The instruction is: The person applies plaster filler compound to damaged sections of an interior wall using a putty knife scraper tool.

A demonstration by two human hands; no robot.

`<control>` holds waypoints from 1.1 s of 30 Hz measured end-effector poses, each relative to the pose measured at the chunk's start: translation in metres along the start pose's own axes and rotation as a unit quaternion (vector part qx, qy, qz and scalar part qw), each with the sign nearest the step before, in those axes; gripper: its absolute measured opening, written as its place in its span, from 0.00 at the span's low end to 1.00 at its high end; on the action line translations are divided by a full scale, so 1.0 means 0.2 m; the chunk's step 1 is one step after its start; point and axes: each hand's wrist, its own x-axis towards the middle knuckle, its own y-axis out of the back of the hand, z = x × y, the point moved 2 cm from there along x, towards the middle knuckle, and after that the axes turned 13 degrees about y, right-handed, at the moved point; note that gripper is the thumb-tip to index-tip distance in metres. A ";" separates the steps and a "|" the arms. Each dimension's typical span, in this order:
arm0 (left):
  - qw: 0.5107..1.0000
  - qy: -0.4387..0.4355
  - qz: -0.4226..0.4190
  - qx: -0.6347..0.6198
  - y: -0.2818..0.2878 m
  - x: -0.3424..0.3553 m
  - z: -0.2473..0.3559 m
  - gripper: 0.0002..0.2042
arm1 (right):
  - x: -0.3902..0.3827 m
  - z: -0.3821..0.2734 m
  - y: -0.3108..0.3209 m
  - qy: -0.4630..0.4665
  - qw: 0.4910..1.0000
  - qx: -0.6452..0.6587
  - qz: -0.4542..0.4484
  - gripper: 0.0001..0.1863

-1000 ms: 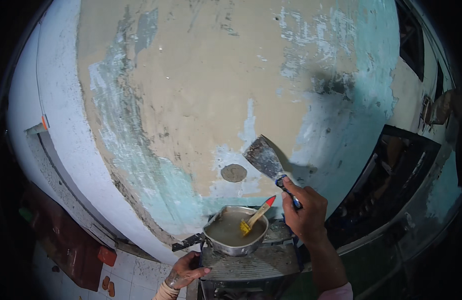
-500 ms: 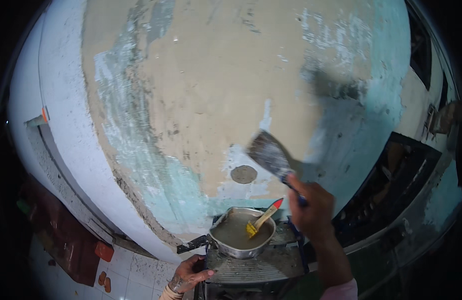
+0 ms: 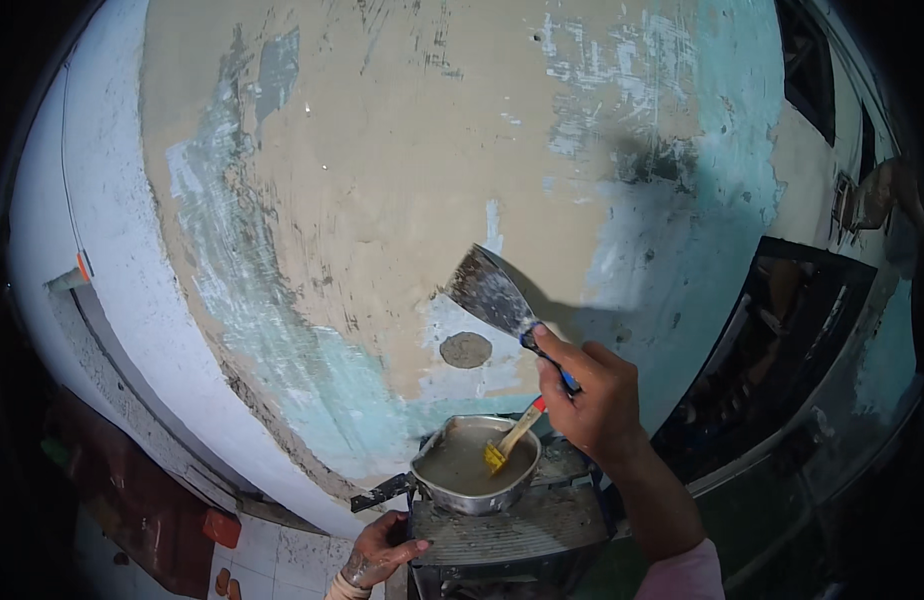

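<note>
My right hand [image 3: 592,395] grips a putty knife [image 3: 487,290], its wide, worn blade angled up-left at the beige, flaking wall [image 3: 362,200], just above a round grey patch [image 3: 465,349]; whether it touches is unclear. Below, a dented metal pot [image 3: 462,497] of murky grey-brown liquid sits on a stepladder's top [image 3: 502,532], with a yellow-bristled brush [image 3: 520,432] leaning in it under my right hand. My left hand [image 3: 380,550] holds the left edge of the ladder's top, near a dark flat tool [image 3: 377,495] that juts out beside the pot.
A white pillar edge [image 3: 102,200] runs down the left. At lower left are a dark red furniture piece [image 3: 132,490], an orange object [image 3: 222,527], sandals [image 3: 222,580] and floor tiles [image 3: 254,570]. Dark window openings [image 3: 757,340] with frames lie at the right.
My right hand and putty knife have moved left and slightly up along the wall, now over the brush handle. My left hand keeps its place on the ladder.
</note>
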 end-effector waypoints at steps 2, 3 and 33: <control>1.000 -0.008 0.024 0.003 0.00 0.00 0.01 0.21 | -0.04 0.05 0.00 0.015 1.000 -0.016 -0.008 0.20; 1.000 -0.003 0.019 0.008 -0.01 0.01 0.02 0.21 | -0.08 0.07 0.03 0.021 1.000 -0.017 -0.007 0.20; 1.000 -0.004 0.017 -0.011 -0.03 0.03 0.01 0.20 | 0.00 0.11 0.04 0.017 0.999 -0.028 0.024 0.19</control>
